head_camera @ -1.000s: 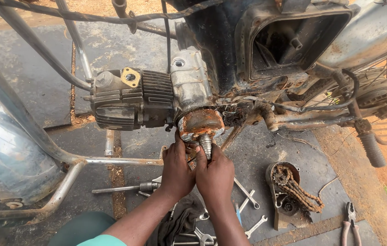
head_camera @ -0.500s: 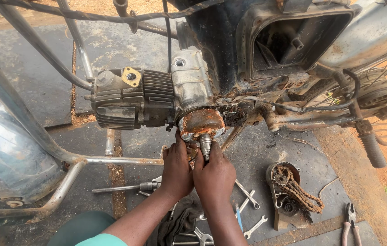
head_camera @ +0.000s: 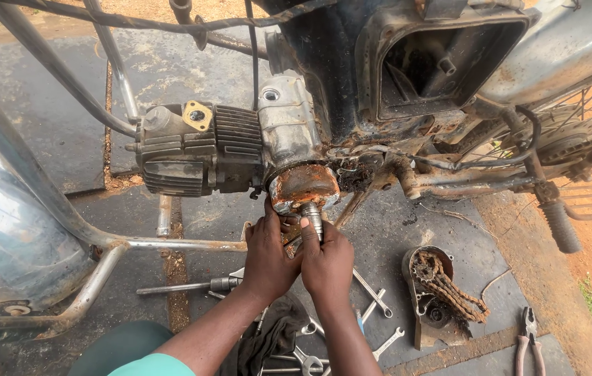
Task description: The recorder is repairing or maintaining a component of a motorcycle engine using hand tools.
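Observation:
A motorcycle engine (head_camera: 226, 146) with dark cooling fins hangs in a rusty frame. On its side sits a round rusty rotor (head_camera: 304, 188) with a threaded metal tool (head_camera: 314, 217) sticking out of its middle. My left hand (head_camera: 268, 254) presses against the rotor's lower edge. My right hand (head_camera: 327, 261) is closed around the threaded tool. Whether the left hand grips anything is hidden by the fingers.
Spanners (head_camera: 372, 292) and a long socket tool (head_camera: 184, 285) lie on the dark ground below. A cover with a rusty chain (head_camera: 442, 289) lies at right, red-handled pliers (head_camera: 527, 341) beyond it. A dark rag (head_camera: 271, 341) lies under my arms. Frame tubes (head_camera: 163, 244) cross at left.
Both hands stay at the rotor and shift only slightly. The view has barely moved.

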